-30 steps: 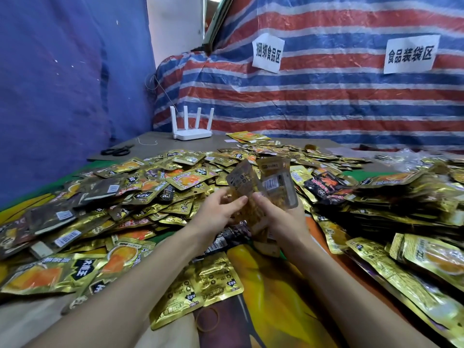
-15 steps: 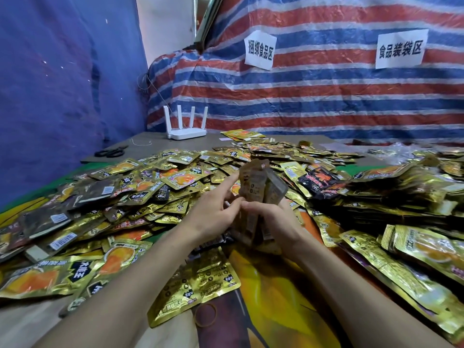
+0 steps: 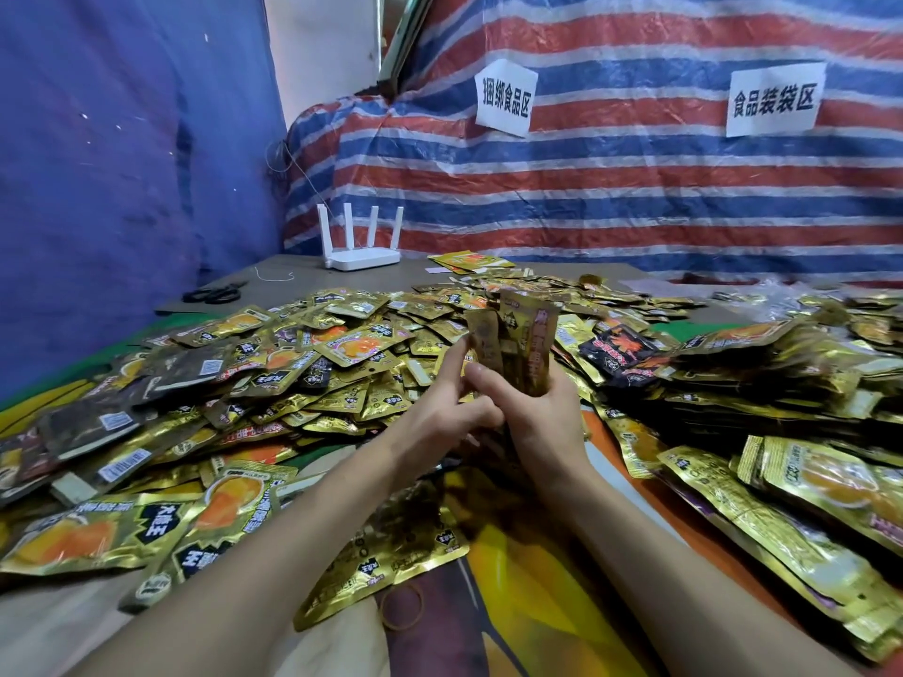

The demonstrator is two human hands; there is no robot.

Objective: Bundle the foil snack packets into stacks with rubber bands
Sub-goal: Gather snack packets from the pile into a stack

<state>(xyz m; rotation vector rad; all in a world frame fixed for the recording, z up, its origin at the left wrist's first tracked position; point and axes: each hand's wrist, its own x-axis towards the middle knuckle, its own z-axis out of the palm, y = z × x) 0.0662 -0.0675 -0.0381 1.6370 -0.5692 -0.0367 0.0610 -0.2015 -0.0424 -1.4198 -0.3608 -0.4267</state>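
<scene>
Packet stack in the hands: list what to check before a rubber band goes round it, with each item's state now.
1. Grip on the stack: ok, the right hand grips its lower end, stack upright.
2. Packet tops level: not ok, they stand at uneven heights.
3. The left hand free for a band: cannot tell; its index finger lies against the stack's side, the rest is hidden.
4. A rubber band within reach: ok, one lies loose on the cloth, nearer than both hands.
5. Stack not yet banded: cannot tell; no band on the upper part, the hands hide the lower.
</scene>
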